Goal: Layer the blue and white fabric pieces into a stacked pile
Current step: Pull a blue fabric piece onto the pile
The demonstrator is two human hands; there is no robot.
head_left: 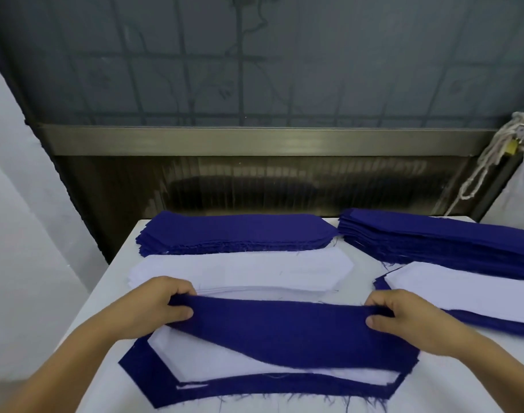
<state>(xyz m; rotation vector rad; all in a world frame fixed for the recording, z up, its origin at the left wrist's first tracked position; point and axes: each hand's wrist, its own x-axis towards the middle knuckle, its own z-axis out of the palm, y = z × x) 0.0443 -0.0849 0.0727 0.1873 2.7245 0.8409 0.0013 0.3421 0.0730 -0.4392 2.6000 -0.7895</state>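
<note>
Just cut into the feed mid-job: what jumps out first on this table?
Front and centre, the left hand and right hand pinch the two ends of a blue fabric piece, holding it over a white piece that lies on another blue one at the table's near edge. Behind sit a white stack and two blue stacks, far left and far right.
</note>
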